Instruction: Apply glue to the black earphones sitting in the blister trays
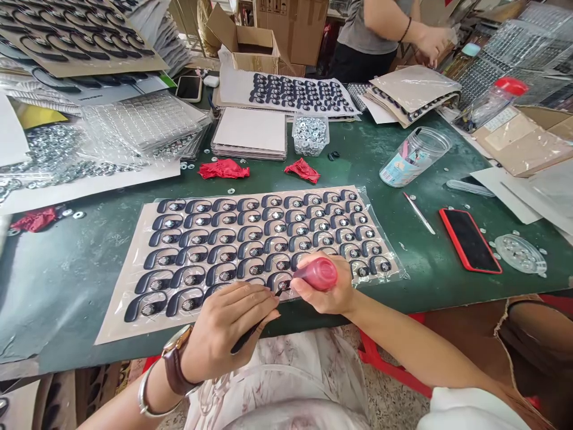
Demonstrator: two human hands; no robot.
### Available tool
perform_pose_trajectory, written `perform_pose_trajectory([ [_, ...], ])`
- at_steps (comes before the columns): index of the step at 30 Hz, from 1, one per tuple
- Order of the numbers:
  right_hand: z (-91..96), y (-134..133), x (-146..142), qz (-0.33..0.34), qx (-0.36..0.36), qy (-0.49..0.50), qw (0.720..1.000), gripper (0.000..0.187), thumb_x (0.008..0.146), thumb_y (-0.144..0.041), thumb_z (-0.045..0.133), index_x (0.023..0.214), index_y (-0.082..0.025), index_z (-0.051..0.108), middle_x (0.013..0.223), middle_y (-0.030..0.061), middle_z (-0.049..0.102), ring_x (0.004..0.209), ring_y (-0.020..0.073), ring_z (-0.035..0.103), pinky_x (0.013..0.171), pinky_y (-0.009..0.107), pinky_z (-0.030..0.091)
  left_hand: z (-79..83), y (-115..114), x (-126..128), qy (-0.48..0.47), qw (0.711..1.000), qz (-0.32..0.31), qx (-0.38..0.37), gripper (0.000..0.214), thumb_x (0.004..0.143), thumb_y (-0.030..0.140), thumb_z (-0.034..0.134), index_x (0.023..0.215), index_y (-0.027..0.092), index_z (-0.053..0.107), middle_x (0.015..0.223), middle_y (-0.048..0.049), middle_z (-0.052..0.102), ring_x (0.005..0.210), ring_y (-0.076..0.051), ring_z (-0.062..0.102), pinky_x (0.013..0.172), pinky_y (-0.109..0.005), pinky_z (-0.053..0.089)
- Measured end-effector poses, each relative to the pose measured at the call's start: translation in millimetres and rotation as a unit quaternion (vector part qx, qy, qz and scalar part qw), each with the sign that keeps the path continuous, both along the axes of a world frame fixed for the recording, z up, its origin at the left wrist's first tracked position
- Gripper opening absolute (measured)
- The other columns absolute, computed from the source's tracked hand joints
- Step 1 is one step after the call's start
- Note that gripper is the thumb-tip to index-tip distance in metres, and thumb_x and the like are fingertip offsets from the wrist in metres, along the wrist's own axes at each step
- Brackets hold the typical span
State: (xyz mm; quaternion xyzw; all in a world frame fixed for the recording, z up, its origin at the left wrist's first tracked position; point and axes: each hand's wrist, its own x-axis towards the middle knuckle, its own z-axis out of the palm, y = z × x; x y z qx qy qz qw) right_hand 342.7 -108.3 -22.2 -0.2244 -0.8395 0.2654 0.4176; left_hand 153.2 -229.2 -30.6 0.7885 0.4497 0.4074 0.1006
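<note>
My right hand (333, 289) is wrapped round a red squeeze bottle (320, 275), tilted with its narrow tip down at the near edge of a beige card sheet (114, 319). Rows of curved black pieces, each with a round silvery centre, cover this sheet under transparent film. Closed fingers of my left hand (239, 313) hold a slim dark tool, apparently tweezers (245, 339), pointing toward a black piece (280, 280) close to the bottle's tip. The contact between tip and piece is too small to make out.
Beyond the sheet stand a tub of metal washers (310, 134) and crumpled red cloths (224, 169). At right lie a tilted plastic jar (414, 156), a red-cased phone (470, 240) and a washer dish (520, 255). Stacked trays (143, 122) fill the left. A co-worker (380, 30) stands behind.
</note>
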Motion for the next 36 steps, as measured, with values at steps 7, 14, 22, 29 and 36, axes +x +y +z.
perform_pose_trajectory([
  [7,-1.0,-0.6,-0.7,0.007,0.004,0.004,1.000,0.016,0.079,-0.033,0.068,0.085,-0.019,0.062,0.067,0.0026,0.068,0.058,0.0171,0.068,0.053,0.026,0.056,1.1,4.3,-3.2,-0.057,0.998,0.009,-0.040,0.023,0.086,0.006,0.059,0.106,0.016,0.063,0.095,-0.0051,0.073,0.088,-0.017,0.069,0.077,-0.031,0.054],
  [14,-2.2,-1.4,-3.6,0.037,0.005,0.021,0.999,0.017,0.080,-0.032,0.069,0.085,-0.017,0.062,0.069,0.0034,0.068,0.059,0.0156,0.068,0.056,0.025,0.058,0.9,10.5,-8.3,-0.090,0.993,0.018,-0.078,0.020,0.085,0.007,0.061,0.101,0.018,0.066,0.093,-0.0026,0.073,0.086,-0.015,0.069,0.079,-0.028,0.054],
  [22,-6.2,-1.2,-4.5,0.052,0.008,0.011,0.999,0.024,0.083,-0.038,0.069,0.090,-0.016,0.063,0.072,0.0053,0.070,0.061,0.0162,0.069,0.056,0.026,0.058,3.9,15.2,-8.4,-0.120,0.987,0.039,-0.098,0.014,0.088,0.008,0.060,0.097,0.018,0.067,0.089,-0.0019,0.073,0.082,-0.013,0.068,0.074,-0.024,0.054],
  [29,12.3,2.1,9.6,0.069,-0.122,0.052,0.989,0.035,0.079,-0.049,0.073,0.096,-0.020,0.063,0.070,0.0027,0.072,0.058,0.0172,0.069,0.054,0.028,0.058,6.5,12.5,-7.5,-0.104,0.989,0.048,-0.091,0.014,0.089,0.010,0.059,0.097,0.017,0.067,0.089,-0.0027,0.073,0.083,-0.014,0.069,0.075,-0.025,0.055],
  [36,16.6,21.0,54.7,0.013,-0.302,0.045,0.952,0.025,0.079,-0.033,0.076,0.096,-0.021,0.063,0.070,0.0019,0.071,0.061,0.0206,0.071,0.057,0.032,0.060,16.0,3.3,14.8,0.053,0.998,0.021,0.030,0.020,0.091,0.011,0.053,0.107,0.010,0.065,0.101,-0.0094,0.073,0.095,-0.022,0.069,0.082,-0.035,0.056],
])
